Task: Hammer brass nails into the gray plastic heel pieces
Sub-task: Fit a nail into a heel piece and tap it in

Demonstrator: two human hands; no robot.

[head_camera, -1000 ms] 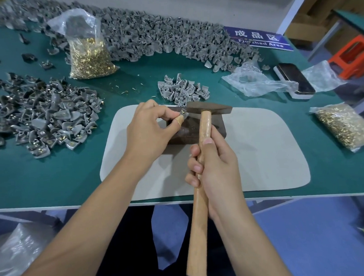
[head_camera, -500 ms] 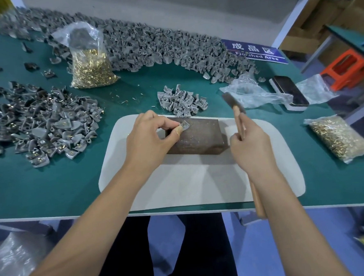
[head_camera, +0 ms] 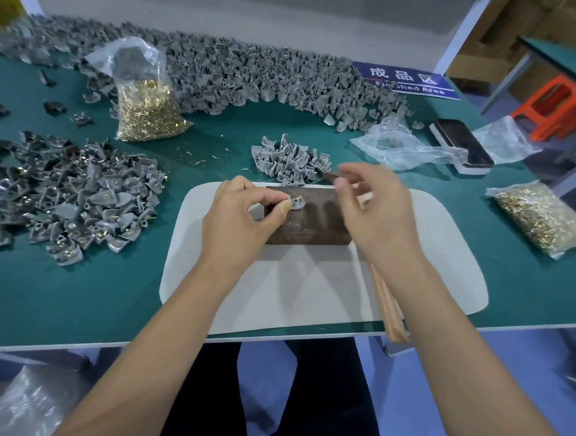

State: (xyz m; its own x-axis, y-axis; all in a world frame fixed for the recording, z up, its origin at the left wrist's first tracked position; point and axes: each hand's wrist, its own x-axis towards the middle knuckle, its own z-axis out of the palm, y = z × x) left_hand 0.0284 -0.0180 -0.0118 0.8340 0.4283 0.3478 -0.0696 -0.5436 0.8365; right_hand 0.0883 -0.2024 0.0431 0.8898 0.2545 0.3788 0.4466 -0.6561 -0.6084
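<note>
Bare mat (head_camera: pixel 284 295) near the block (head_camera: pixel 310 225); heel pile (head_camera: pixel 289 158) crowds behind.

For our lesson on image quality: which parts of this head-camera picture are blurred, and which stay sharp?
Head view: the right hand and wooden-handled hammer are smeared by motion; the left hand, gray plastic heel piece and dark brown metal block are sharp.

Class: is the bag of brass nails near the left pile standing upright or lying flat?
Upright: the bag of brass nails stands on its nail-filled base, neck bunched above.

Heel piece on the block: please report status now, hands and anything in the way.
Left hand pinches heel piece on block. Right hand grips hammer, blurred. Nothing blocking the piece.
</note>
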